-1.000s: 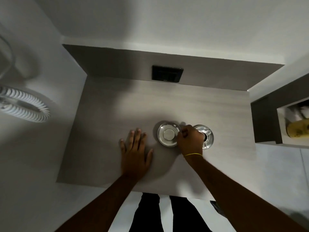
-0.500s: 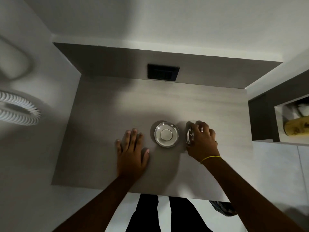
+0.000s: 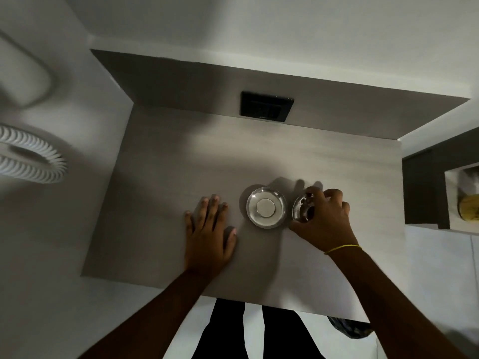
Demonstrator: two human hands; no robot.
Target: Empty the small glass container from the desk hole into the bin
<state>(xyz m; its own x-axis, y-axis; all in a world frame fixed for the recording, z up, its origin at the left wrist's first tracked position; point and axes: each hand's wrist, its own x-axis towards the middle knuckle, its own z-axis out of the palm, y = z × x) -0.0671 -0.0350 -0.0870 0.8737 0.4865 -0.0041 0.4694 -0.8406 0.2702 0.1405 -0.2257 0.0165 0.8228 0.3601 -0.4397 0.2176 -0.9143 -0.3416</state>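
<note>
Two hands: left, right. One glass container. One metal lid. One switch plate.

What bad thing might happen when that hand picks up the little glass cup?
The right hand grips the small glass container only from the top, so it might slip and break on the desk. It sits right beside the metal lid and might knock it. If it tilts early, whatever is inside could spill before reaching the bin.
</note>
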